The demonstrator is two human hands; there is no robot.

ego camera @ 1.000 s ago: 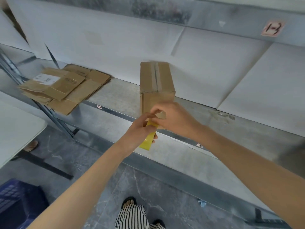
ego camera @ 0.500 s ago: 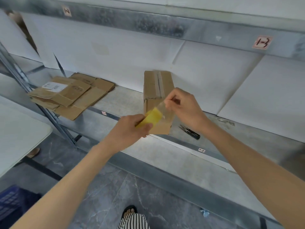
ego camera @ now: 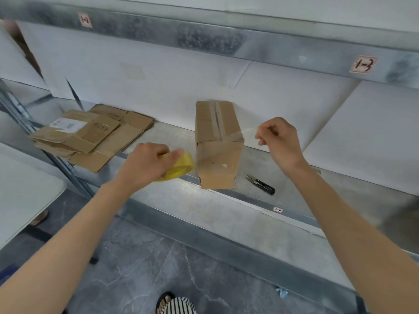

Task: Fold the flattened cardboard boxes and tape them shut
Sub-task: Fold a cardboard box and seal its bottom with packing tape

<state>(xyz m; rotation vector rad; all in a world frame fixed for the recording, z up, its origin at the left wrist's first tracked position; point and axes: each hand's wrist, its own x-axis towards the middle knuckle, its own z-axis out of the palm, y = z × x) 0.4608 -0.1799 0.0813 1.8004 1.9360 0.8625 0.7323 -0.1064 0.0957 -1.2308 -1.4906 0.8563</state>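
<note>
On the shelf (ego camera: pixel 340 191) the box (ego camera: pixel 217 143) runs front-to-back — left hand (ego camera: pixel 145 164) grips the tape roll (ego camera: pixel 181 166), right hand (ego camera: pixel 281 139) pinches the strip (ego camera: pixel 249 133).

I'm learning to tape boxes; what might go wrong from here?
The strip stretched between the roll in the left hand and the right hand may twist or land crooked on the box. Both hands are busy and the scissors lie on the shelf, so cutting means letting go. The box reaches the shelf edge; pressing might tip it.
</note>
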